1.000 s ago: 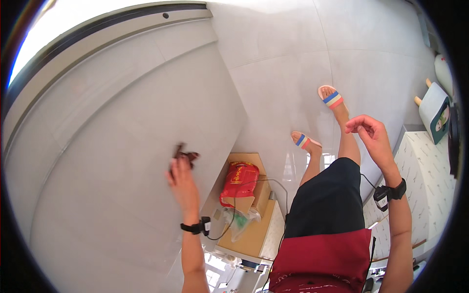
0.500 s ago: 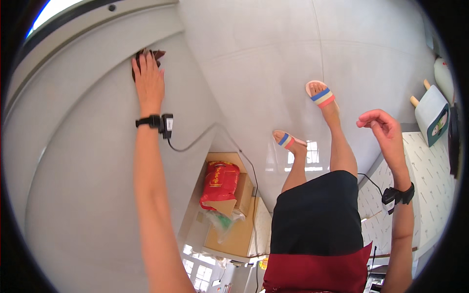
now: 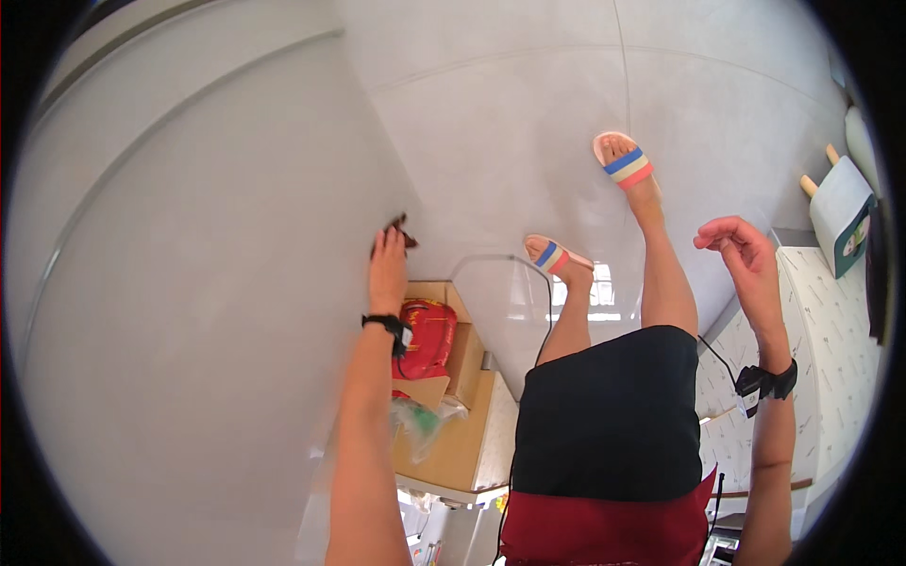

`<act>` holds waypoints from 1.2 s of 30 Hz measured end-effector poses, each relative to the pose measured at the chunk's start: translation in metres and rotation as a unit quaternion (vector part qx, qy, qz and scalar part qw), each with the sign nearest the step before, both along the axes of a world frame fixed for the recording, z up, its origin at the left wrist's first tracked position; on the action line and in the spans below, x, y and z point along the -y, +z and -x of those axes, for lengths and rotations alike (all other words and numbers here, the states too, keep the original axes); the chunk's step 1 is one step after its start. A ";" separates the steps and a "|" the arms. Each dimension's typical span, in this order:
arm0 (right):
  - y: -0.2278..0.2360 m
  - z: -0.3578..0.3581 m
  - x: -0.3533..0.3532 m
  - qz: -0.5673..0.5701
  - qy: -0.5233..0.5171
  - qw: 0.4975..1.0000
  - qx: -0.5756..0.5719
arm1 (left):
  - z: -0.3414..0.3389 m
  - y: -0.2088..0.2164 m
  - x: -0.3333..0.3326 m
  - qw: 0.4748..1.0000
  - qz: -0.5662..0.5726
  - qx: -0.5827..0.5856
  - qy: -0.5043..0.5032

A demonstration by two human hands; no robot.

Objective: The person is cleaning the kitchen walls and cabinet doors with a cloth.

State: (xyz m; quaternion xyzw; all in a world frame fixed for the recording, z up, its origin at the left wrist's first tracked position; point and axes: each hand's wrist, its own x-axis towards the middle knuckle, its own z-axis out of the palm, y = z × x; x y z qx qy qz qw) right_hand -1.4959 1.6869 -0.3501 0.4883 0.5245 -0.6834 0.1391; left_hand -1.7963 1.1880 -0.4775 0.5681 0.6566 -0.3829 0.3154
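My left hand (image 3: pixel 386 275) presses a dark brown cloth (image 3: pixel 406 232) against the smooth pale wall (image 3: pixel 189 311), close to the corner where wall meets floor. Most of the cloth is under the fingers; only its crumpled edge sticks out past them. On the other side, my right hand (image 3: pixel 744 257) hangs in the air with fingers loosely bent and thumb apart, holding nothing. Each wrist wears a black strap with a small box and a cable.
Beside my left forearm, a cardboard box (image 3: pixel 464 361) and a red package (image 3: pixel 429 335) stand on a wooden-topped cabinet (image 3: pixel 453 462). A white patterned cabinet (image 3: pixel 830 368) and a pale blue seat with wooden legs (image 3: pixel 840 208) are at right. My sandalled feet rest on the shiny floor (image 3: pixel 491 141).
My left hand has slid the brown cloth along the wall, rightward and toward me, from high on the left to near the red package. My right hand has hardly moved.
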 end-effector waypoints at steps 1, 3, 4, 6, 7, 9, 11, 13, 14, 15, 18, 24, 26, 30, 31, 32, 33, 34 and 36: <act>0.006 -0.004 -0.002 -0.001 -0.003 1.000 0.005 | -0.013 0.019 -0.006 1.000 0.003 0.014 0.022; 0.017 0.000 -0.003 0.001 -0.014 1.000 -0.010 | -0.015 0.065 0.012 0.998 0.015 0.035 0.043; 0.023 -0.001 -0.006 0.009 -0.019 1.000 -0.004 | -0.017 0.092 0.008 0.998 0.026 0.044 0.031; 0.035 0.001 -0.013 0.011 -0.031 0.999 -0.005 | -0.005 0.141 -0.010 0.998 0.030 0.046 0.013; 0.039 0.002 -0.016 0.017 -0.031 0.999 -0.008 | 0.008 0.167 -0.020 0.999 0.025 0.000 0.035; 0.047 0.003 -0.023 0.016 -0.030 0.999 -0.007 | 0.038 0.204 -0.067 0.993 -0.001 -0.098 0.072; 0.049 0.009 -0.029 0.020 -0.033 0.999 -0.009 | 0.088 0.232 -0.121 0.969 -0.058 -0.235 0.057; 0.045 0.014 -0.031 0.019 -0.039 0.999 -0.010 | 0.135 0.231 -0.167 0.926 -0.117 -0.357 0.027; 0.041 0.016 -0.033 0.016 -0.042 0.999 -0.006 | 0.153 0.216 -0.188 0.906 -0.135 -0.401 0.025; 0.037 0.018 -0.036 0.014 -0.041 0.999 -0.006 | 0.171 0.196 -0.198 0.906 -0.171 -0.386 0.038; 0.025 0.016 -0.049 -0.009 -0.028 1.000 0.009 | 0.207 0.112 -0.221 0.921 -0.257 -0.291 0.038; -0.019 0.005 -0.046 -0.021 -0.016 0.998 0.055 | 0.245 -0.054 -0.234 0.956 -0.199 -0.209 -0.055; -0.027 -0.005 -0.035 -0.015 -0.025 0.997 0.072 | 0.246 -0.086 -0.231 0.957 -0.163 -0.221 -0.099; -0.047 -0.027 -0.017 -0.025 0.001 0.996 0.089 | 0.231 -0.137 -0.223 0.966 -0.122 -0.209 -0.090; -0.053 -0.032 -0.012 -0.023 -0.002 0.996 0.091 | 0.230 -0.144 -0.218 0.962 -0.124 -0.218 -0.104; -0.059 -0.035 -0.008 -0.022 -0.004 0.996 0.091 | 0.228 -0.150 -0.211 0.958 -0.126 -0.227 -0.118; -0.062 -0.038 -0.005 -0.020 -0.001 0.995 0.094 | 0.221 -0.154 -0.207 0.966 -0.105 -0.213 -0.099; -0.064 -0.041 -0.003 -0.024 -0.003 0.995 0.098 | 0.209 -0.162 -0.200 0.967 -0.102 -0.211 -0.097; -0.068 -0.047 0.003 -0.026 -0.004 0.995 0.099 | 0.183 -0.173 -0.178 0.973 -0.089 -0.186 -0.100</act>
